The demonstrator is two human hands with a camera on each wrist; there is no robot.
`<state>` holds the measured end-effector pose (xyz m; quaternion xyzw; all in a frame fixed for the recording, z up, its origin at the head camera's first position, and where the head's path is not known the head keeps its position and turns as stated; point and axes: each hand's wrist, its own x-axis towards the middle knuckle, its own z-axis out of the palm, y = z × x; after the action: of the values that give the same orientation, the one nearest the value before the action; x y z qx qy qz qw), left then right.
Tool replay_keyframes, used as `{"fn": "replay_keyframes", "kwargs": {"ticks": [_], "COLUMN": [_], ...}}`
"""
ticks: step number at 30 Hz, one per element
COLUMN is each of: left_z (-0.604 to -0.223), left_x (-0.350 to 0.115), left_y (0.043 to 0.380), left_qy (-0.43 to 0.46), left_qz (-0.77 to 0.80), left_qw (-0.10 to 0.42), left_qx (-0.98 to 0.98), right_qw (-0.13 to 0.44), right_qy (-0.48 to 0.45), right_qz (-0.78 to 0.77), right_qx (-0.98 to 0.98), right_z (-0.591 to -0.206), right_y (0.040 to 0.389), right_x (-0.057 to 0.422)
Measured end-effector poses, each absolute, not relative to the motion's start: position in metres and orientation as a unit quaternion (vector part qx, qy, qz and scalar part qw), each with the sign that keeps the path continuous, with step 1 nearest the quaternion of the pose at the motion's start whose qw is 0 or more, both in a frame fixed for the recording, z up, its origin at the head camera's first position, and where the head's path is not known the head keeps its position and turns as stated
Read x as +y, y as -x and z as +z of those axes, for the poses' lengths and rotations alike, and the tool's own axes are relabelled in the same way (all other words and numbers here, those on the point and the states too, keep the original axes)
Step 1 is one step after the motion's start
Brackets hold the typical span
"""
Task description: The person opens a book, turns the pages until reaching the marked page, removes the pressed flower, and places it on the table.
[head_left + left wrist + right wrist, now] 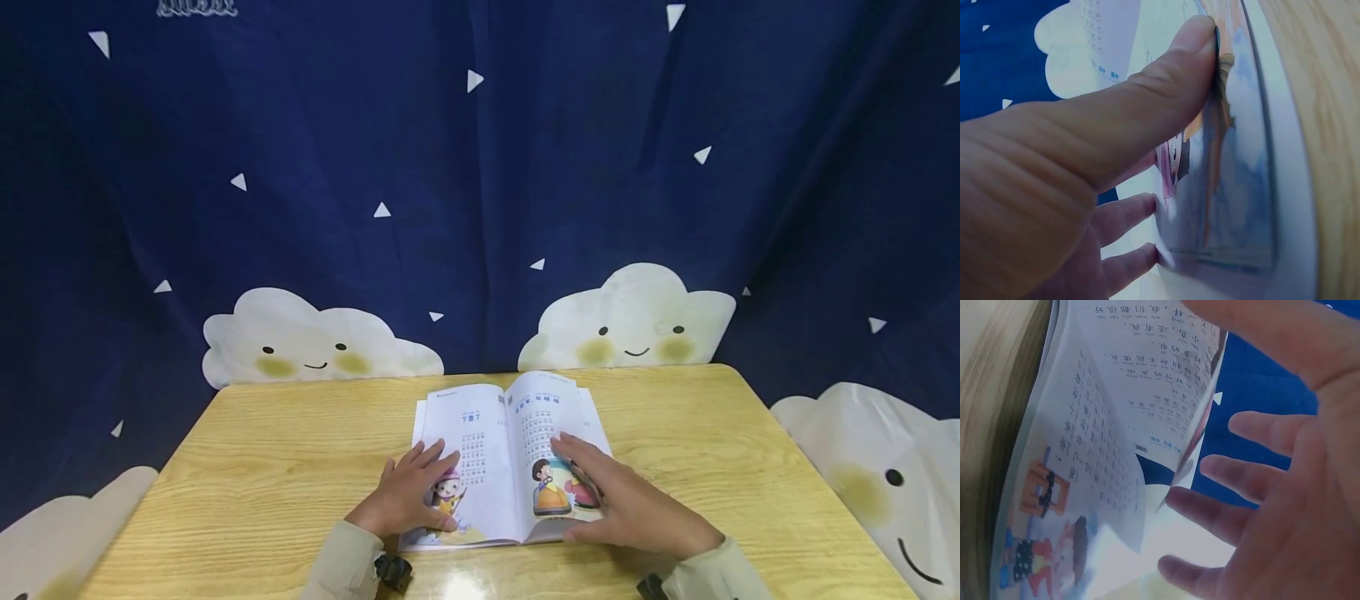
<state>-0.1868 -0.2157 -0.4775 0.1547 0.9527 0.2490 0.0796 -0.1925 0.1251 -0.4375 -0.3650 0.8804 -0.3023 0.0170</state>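
An open picture book [491, 450] with printed text and cartoon drawings lies on the table. My left hand [408, 496] rests on the lower left part of its left page, over a picture of a child in a pink hat. In the left wrist view the thumb [1166, 75] presses on the picture, its fingertips touching the paper. At the right page is my right hand [630, 504], fingers spread, beside a drawing of children in bumper cars. The right wrist view shows a raised leaf [1166, 381] with a fingertip [1179, 497] at its edge and another page bending below.
The light wooden table [270, 467] extends to both sides of the book. Behind it hangs a dark blue curtain [337, 125] with white triangles and smiling clouds. A black strap device [393, 572] sits at the left wrist, under a beige sleeve.
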Motion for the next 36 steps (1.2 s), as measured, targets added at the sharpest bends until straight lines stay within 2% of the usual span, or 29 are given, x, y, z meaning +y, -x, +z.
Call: {"fn": "replay_keyframes", "kwargs": {"ticks": [8,15,28,33,36], "left_z": [-0.478,-0.476,-0.475,-0.476,-0.476], "left_x": [-0.215,-0.213,-0.213,-0.215,-0.215], "left_y": [0.186,0.187,0.186,0.186,0.185], "left_qy": [-0.146,-0.152,-0.148,-0.148,-0.143], "left_qz": [0.242,0.243,0.241,0.243,0.252], "left_qw": [0.082,0.082,0.089,0.088,0.088], "left_qx": [0.956,0.954,0.955,0.955,0.953], "right_qw": [0.006,0.023,-0.098,-0.083,-0.054], "right_qy": [0.383,0.319,0.257,0.216,0.188], "right_qz": [-0.269,-0.257,-0.305,-0.356,-0.387], "right_qx": [0.884,0.912,0.912,0.905,0.901], "right_z": [-0.431,-0.423,-0.421,-0.433,-0.444], "right_y": [0.187,0.183,0.188,0.186,0.185], "right_x": [0.129,0.132,0.119,0.1,0.088]}}
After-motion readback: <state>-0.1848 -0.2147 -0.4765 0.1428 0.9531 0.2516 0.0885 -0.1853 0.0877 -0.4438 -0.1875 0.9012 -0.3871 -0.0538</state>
